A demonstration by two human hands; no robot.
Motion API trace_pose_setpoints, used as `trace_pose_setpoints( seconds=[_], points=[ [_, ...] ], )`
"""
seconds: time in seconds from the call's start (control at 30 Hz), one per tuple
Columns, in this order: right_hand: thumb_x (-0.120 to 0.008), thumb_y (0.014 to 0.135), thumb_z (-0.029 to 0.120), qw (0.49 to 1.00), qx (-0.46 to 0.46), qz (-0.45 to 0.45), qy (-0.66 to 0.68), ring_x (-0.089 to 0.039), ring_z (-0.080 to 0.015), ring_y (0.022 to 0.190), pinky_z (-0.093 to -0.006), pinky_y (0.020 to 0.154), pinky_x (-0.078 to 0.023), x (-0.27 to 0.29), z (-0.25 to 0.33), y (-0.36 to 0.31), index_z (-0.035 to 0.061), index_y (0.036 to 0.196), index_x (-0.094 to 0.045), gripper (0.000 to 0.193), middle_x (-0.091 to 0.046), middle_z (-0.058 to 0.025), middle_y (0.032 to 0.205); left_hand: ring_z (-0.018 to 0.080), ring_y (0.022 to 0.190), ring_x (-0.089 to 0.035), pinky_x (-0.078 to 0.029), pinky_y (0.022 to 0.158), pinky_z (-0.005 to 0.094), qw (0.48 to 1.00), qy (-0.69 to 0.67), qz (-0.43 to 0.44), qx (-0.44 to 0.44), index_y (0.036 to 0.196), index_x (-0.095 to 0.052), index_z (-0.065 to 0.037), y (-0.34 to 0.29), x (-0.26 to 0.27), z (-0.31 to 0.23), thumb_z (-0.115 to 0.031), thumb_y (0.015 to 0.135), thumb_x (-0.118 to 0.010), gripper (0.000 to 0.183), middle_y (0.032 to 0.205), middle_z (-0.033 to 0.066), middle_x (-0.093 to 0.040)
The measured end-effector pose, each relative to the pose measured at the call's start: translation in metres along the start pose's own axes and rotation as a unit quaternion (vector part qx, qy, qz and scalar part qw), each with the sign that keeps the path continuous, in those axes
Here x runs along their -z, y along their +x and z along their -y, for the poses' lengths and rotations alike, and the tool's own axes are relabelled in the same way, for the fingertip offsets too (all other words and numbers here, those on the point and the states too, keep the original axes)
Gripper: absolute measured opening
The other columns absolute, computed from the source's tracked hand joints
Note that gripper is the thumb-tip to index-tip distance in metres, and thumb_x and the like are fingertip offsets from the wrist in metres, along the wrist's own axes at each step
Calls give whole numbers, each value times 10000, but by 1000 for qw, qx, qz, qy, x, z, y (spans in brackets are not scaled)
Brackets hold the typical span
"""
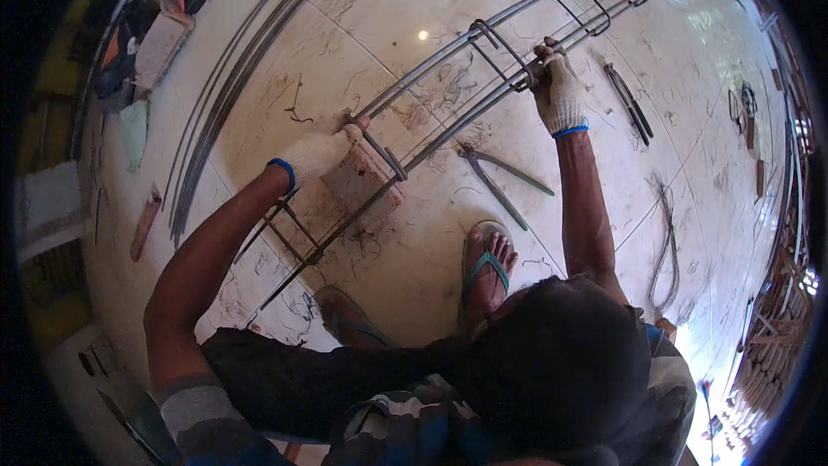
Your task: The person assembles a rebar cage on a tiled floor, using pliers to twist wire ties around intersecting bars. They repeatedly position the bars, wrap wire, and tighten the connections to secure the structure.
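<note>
A long rebar cage (pixel 457 128), made of straight steel bars with square stirrups, runs diagonally from the lower left to the upper right. My left hand (pixel 319 158), in a pale knitted glove with a blue cuff, is closed on its upper bar near a stirrup. Farther right, my right hand (pixel 559 97), gloved the same way, has its fingers wrapped round the lower bar beside another stirrup (pixel 500 52). Beneath the cage, next to my left hand, sits a reddish block (pixel 366 177). Green-handled pincers (pixel 502 179) lie spread on the floor between my hands.
Dark-handled pincers (pixel 630 103) lie right of my right hand. A loop of thin wire (pixel 664 250) is at the right. Long loose bars (pixel 228 65) curve along the left, near a wood piece (pixel 147 226). Wire scraps litter the tiled floor (pixel 397 26). My sandalled foot (pixel 489 272) is close to the pincers.
</note>
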State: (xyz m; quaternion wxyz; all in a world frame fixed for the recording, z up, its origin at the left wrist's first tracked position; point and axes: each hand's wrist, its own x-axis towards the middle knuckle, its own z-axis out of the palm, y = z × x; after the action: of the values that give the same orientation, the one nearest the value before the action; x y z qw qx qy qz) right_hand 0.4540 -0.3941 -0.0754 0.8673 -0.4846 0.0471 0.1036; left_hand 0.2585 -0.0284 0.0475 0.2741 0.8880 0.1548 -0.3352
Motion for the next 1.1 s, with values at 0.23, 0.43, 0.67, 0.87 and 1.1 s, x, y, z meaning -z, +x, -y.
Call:
trace_pose_setpoints(
  seconds=[0.23,0.43,0.67,0.87,1.1],
  points=[
    [-574,1069,247,997,-36,-5,66,-505,-115,666,-286,575,-453,4,-3,3,120,1201,-580,183,-660,-48,1015,310,1340,-569,-418,1135,379,997,-71,-9,-21,1516,-495,15,4,-4,1,-706,1047,-404,865,1423,224,-631],
    [-592,999,166,997,-37,-44,53,-458,-102,633,-260,545,-374,-4,2,-6,112,1176,-577,186,-652,-42,983,377,1411,-523,-396,1166,422,999,-12,38,-1,1562,-422,14,0,11,-14,-669,1042,-435,858,1477,268,-578],
    [-577,1033,224,1000,-7,-31,-1,-473,-76,656,-251,554,-373,-1,-7,-1,111,1212,-590,212,-652,3,959,471,1299,-585,-453,1103,502,970,114,-157,-143,1450,-531,41,74,18,-95,-712,1000,-413,885,1320,362,-629],
    [-539,1047,189,998,-19,-51,35,-492,-90,674,-255,560,-427,-21,-10,-4,71,1261,-590,249,-691,-47,977,415,1042,-666,-499,966,476,983,93,-85,-131,1284,-660,36,188,-2,-174,-829,960,-387,963,1077,245,-730],
    [-534,1066,273,999,-8,-42,27,-475,-75,697,-228,568,-414,-4,-3,-11,146,1226,-589,211,-682,-12,1019,366,950,-705,-529,860,482,990,-34,-46,-131,1096,-752,-57,192,-23,-192,-689,947,-563,676,978,213,-760]
  ],
)
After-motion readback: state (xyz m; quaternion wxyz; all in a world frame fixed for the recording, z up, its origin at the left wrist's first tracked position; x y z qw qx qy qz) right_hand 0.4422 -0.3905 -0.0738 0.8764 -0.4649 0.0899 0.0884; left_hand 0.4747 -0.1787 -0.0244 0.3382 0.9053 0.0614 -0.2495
